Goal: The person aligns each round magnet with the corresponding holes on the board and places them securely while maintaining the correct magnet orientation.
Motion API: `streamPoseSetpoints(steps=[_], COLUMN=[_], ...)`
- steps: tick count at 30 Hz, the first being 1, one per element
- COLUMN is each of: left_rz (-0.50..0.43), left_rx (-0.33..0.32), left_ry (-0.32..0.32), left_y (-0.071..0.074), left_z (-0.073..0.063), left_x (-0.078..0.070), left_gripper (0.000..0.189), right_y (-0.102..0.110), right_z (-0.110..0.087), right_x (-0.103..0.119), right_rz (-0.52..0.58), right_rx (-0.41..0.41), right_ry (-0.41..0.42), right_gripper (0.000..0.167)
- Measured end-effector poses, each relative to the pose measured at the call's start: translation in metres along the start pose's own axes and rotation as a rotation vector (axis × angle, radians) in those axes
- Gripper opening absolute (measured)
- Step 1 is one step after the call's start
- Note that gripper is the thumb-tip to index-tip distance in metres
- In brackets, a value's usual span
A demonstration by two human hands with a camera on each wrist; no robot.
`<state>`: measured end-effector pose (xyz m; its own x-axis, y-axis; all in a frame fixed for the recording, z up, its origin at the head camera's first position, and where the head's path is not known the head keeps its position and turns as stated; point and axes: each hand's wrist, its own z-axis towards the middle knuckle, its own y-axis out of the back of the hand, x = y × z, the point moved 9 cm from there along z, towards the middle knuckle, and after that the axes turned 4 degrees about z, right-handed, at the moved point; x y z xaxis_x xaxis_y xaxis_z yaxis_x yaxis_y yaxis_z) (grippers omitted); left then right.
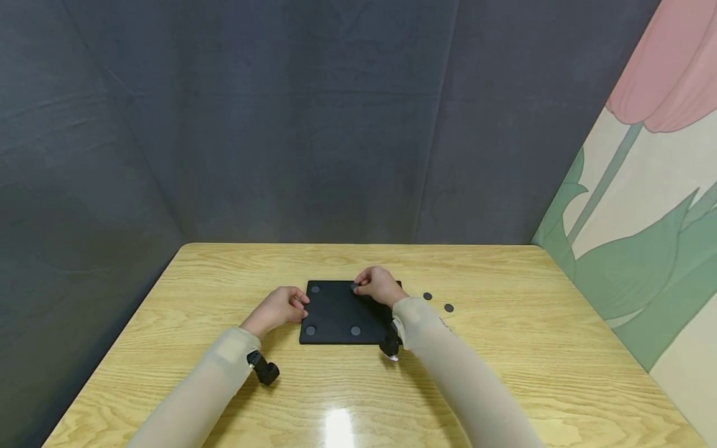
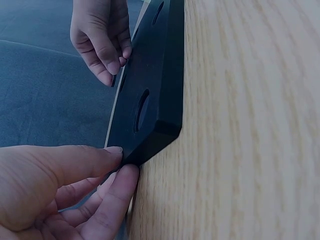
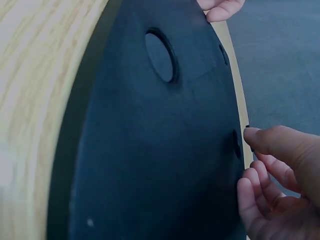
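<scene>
A flat black board (image 1: 333,311) with round recesses lies on the table, and dark discs or recesses show near its corners and edges. At its left edge my left hand (image 1: 280,306) grips the side between thumb and fingertip, as the left wrist view also shows. My right hand (image 1: 382,287) is over the far edge and pinches a small dark disc (image 2: 114,80), mostly hidden by the fingers. Close beside those fingertips is a round recess (image 3: 236,144). Another recess (image 3: 161,56), near the front edge, appears filled by a disc.
Two loose dark discs, one nearer (image 1: 449,308) and one farther (image 1: 428,296), lie on the wooden table (image 1: 235,410) right of the board. A dark curtain (image 1: 302,124) hangs behind. At right stands a wall panel (image 1: 644,249) with a tulip pattern.
</scene>
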<state>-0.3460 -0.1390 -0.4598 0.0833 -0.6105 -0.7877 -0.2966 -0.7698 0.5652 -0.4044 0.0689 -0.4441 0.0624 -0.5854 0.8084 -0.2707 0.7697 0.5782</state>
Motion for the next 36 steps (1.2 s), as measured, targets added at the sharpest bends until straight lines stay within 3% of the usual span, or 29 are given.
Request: streamPoseSetpoints(steps=[36], left_rz=[-0.003], left_rx=[0.009], left_ry=[-0.012], left_y=[0.0], left_z=[0.0022], left_x=[-0.0006], left_gripper=[0.025], right_y=[-0.002], right_z=[0.004], right_x=[-0.0067], right_rz=[-0.051], right_rx=[-0.019], right_ry=[-0.072], right_gripper=[0.011])
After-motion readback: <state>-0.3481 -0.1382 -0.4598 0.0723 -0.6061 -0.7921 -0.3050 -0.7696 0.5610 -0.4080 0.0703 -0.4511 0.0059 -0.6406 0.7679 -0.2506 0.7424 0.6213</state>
